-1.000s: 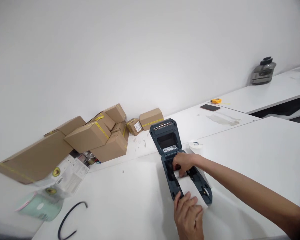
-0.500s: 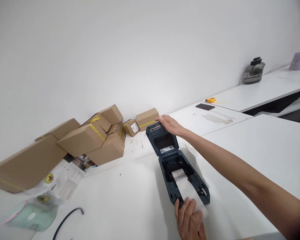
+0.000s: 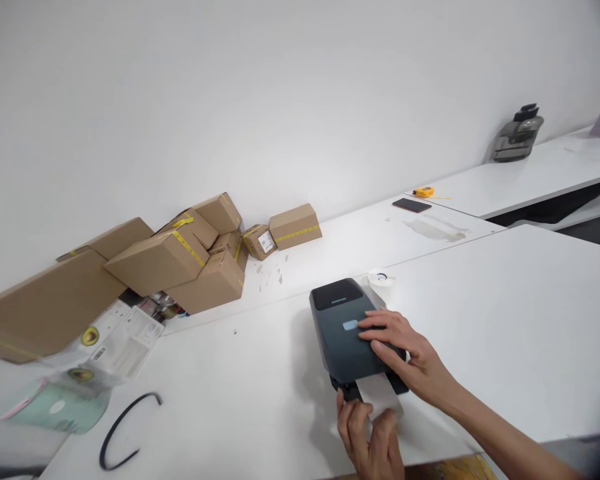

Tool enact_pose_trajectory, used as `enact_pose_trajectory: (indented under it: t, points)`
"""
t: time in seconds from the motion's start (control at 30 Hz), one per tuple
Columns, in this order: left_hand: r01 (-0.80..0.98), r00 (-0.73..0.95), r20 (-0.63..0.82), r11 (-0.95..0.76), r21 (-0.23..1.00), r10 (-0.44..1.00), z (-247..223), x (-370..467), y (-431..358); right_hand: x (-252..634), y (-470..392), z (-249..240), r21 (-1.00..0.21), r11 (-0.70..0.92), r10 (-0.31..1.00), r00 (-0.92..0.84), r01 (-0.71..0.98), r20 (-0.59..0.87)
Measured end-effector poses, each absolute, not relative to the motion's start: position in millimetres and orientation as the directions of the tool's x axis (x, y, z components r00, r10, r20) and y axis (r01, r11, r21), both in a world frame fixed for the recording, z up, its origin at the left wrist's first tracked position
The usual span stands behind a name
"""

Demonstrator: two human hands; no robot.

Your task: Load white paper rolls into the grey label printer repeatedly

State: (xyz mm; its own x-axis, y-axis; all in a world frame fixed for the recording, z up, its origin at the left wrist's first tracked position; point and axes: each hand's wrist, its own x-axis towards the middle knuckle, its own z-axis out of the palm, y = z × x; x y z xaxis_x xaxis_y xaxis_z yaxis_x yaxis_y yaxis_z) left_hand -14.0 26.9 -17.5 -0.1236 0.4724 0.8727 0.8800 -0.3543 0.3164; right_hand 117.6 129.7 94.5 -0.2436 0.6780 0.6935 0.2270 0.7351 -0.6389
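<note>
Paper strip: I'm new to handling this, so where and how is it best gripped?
Probably by its protruding end, from the near side: the thin paper strip sticks out there from under the dark device, which hides the rest. Pinch it flat between the faces, where the left hand is.

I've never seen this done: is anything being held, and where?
The left grip holds the white paper strip near its outer end; the right grip lies on the dark lid, holding nothing.
</note>
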Motion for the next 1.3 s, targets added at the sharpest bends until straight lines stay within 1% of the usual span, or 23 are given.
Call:
enact_pose_trajectory:
  t: [0.1,0.17,0.3,0.33,0.4,0.47,0.6,0.67,0.8,0.93,1.1,1.17,1.3]
  points:
    - [0.903,-0.133,0.877,-0.308,0.299,0.461,-17,-16,19,116,121,64,-0.651,0.713,0.700,-0.209,0.262,0.683]
    - [0.904,-0.135,0.874,-0.302,0.301,0.467,-17,-18,16,114,116,51,-0.677,0.690,0.722,-0.180,0.256,0.668]
    - [0.899,-0.127,0.827,-0.288,0.329,0.548,-10,-26,22,111,111,42,-0.708,0.652,0.754,-0.133,0.271,0.643]
    - [0.903,-0.100,0.807,-0.287,0.318,0.582,-7,-30,26,110,110,42,-0.708,0.648,0.756,-0.128,0.281,0.642]
    - [0.913,0.009,0.764,-0.318,0.258,0.645,1,-39,34,109,110,42,-0.704,0.646,0.756,-0.122,0.295,0.642]
    - [0.916,0.089,0.740,-0.346,0.202,0.667,8,-48,40,108,110,42,-0.694,0.653,0.748,-0.114,0.303,0.654]
    - [0.918,0.140,0.790,-0.377,0.123,0.597,15,-55,45,105,110,40,-0.646,0.697,0.697,-0.082,0.313,0.712]
    - [0.909,0.157,0.812,-0.404,0.103,0.562,16,-54,46,103,110,37,-0.627,0.714,0.673,-0.059,0.313,0.737]
    - [0.904,0.127,0.809,-0.402,0.144,0.575,15,-53,46,99,110,33,-0.605,0.726,0.646,-0.024,0.325,0.763]
    - [0.895,0.098,0.835,-0.415,0.164,0.542,8,-51,48,97,112,33,-0.554,0.755,0.596,-0.016,0.351,0.803]
    - [0.877,-0.025,0.840,-0.391,0.278,0.543,-3,-50,52,97,115,33,-0.497,0.785,0.548,-0.041,0.370,0.836]
    - [0.879,-0.004,0.831,-0.395,0.268,0.556,-3,-51,52,98,116,31,-0.499,0.790,0.550,-0.050,0.357,0.834]
    - [0.889,0.088,0.828,-0.419,0.185,0.553,7,-54,50,100,117,24,-0.534,0.778,0.584,-0.071,0.330,0.808]
